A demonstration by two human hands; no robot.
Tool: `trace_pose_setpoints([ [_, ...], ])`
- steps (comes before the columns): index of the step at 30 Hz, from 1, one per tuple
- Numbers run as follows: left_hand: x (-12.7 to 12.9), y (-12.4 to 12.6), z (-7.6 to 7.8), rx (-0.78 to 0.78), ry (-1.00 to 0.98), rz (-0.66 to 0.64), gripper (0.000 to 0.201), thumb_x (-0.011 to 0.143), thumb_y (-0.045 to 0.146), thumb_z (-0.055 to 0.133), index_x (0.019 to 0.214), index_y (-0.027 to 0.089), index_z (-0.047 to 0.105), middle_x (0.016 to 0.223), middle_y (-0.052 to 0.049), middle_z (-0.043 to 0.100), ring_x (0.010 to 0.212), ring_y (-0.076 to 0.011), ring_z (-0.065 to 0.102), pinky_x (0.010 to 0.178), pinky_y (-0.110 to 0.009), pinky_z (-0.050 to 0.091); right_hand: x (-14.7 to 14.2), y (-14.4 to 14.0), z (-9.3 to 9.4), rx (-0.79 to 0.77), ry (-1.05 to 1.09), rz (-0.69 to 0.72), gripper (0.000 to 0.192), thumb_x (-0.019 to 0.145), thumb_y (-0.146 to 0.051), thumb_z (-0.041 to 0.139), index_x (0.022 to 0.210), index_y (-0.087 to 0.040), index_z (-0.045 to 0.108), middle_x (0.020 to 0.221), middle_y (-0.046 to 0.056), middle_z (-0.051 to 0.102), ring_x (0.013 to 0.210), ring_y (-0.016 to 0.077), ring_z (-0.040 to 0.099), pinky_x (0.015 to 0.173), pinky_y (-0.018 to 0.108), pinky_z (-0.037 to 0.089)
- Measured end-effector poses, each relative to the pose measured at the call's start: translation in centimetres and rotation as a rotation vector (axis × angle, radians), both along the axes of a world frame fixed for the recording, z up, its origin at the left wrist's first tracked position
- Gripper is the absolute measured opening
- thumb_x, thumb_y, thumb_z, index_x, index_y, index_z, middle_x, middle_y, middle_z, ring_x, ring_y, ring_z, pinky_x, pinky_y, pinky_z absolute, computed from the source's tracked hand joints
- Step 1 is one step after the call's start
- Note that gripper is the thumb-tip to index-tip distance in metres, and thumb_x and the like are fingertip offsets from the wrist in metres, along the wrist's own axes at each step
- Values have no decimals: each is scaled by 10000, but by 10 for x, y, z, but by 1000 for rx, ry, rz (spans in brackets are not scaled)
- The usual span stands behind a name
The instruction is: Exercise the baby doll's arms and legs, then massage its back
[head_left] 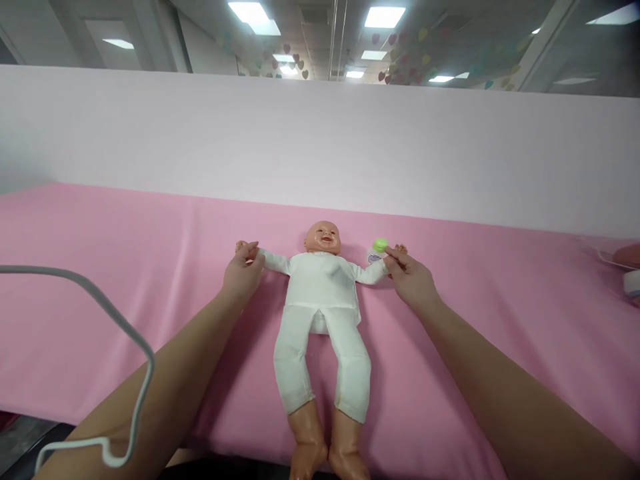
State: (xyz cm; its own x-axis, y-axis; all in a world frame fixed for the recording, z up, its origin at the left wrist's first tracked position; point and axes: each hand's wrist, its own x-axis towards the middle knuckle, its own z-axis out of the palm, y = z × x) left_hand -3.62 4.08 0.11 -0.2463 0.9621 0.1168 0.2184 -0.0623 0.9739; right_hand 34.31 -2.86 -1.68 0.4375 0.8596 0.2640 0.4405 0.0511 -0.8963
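Pale plastic doll fingers sit clasped in our left hand (243,270), which grips the doll's hand (242,247); our right hand (407,273) closes on the doll's other wrist (384,265). Between them the doll (323,293), in a white suit, lies face-up with arms spread on the pink cloth (125,267). A small bottle with a green cap (379,249) stands just beside our right hand. A white cable (125,333) loops at left.

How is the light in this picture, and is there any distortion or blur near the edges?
In the head view, ceiling panels give bright, even light; shadows under the doll and both hands, left hand and right hand, are soft. The wide lens bends the white wall's top edge. The forearms look stretched, and the grey cable is slightly soft.
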Motion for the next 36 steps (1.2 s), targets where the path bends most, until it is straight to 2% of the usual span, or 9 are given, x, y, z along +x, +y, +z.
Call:
trace_pose_setpoints([
  [3, 9, -13, 7, 132, 98, -33, 510, 868, 224, 748, 1358, 356, 686, 1129, -65, 728, 1051, -288, 675, 963, -393, 537, -22, -11, 8, 148, -384, 68, 406, 1002, -392, 559, 1387, -341, 680, 1373, 40, 704, 1267, 296, 651, 1103, 494, 516],
  [8, 29, -32, 12, 241, 243, -136, 572, 865, 227, 746, 1419, 326, 641, 1213, -86, 700, 1211, -343, 622, 1030, -410, 491, -54, -25, 11, 321, -788, 240, 530, 1017, -213, 470, 1527, -343, 530, 1422, 50, 672, 1241, 280, 665, 979, 439, 593],
  [13, 43, -42, 8, 255, 324, -231, 546, 845, 242, 786, 1373, 303, 665, 1122, -84, 734, 1234, -338, 633, 1013, -369, 494, -71, -27, 8, 448, -961, 476, 533, 1012, -123, 465, 1512, -288, 545, 1332, 71, 725, 1180, 267, 685, 1017, 464, 570],
  [20, 51, -38, 2, 355, 354, -491, 298, 806, 316, 810, 1104, 306, 799, 1273, -72, 753, 1340, -351, 576, 1271, -475, 273, -79, -26, 7, 443, -1052, 513, 352, 1017, -169, 535, 1297, -263, 725, 1212, 89, 768, 1131, 288, 694, 993, 486, 568],
  [25, 46, -38, 2, 396, 439, -444, 279, 878, 388, 734, 1142, 310, 778, 1259, -69, 753, 1263, -348, 613, 1200, -491, 373, -78, -27, 8, 391, -845, 486, 293, 993, -210, 570, 1229, -282, 727, 1186, 59, 775, 1102, 272, 706, 988, 464, 570],
  [28, 35, -32, 2, 337, 383, -324, 217, 920, 376, 678, 1106, 288, 749, 1165, -62, 758, 1117, -309, 672, 1079, -458, 482, -62, -23, 9, 290, -514, 260, 304, 970, -317, 617, 1267, -290, 674, 1198, 50, 767, 1039, 255, 726, 924, 419, 599],
  [32, 12, -4, -2, 106, -148, -103, 100, 912, 316, 675, 953, 226, 662, 1021, -63, 725, 990, -256, 711, 907, -394, 596, -17, -6, 6, 97, -117, -136, 462, 885, -446, 713, 1307, -281, 620, 1140, 59, 764, 952, 254, 735, 866, 414, 617],
  [34, 1, 14, -5, -78, -422, 43, 64, 902, 239, 668, 929, 207, 620, 947, -69, 704, 883, -233, 732, 848, -394, 628, 5, 4, 2, -33, 61, -185, 438, 846, -466, 743, 1214, -251, 644, 1102, 75, 760, 879, 245, 734, 792, 398, 633],
  [36, -8, 28, -9, -207, -581, 145, 62, 901, 187, 651, 924, 199, 594, 901, -74, 694, 816, -227, 741, 815, -409, 649, 23, 11, -3, -159, 183, -172, 383, 814, -470, 766, 1092, -228, 661, 1038, 96, 754, 785, 237, 722, 692, 383, 630],
])
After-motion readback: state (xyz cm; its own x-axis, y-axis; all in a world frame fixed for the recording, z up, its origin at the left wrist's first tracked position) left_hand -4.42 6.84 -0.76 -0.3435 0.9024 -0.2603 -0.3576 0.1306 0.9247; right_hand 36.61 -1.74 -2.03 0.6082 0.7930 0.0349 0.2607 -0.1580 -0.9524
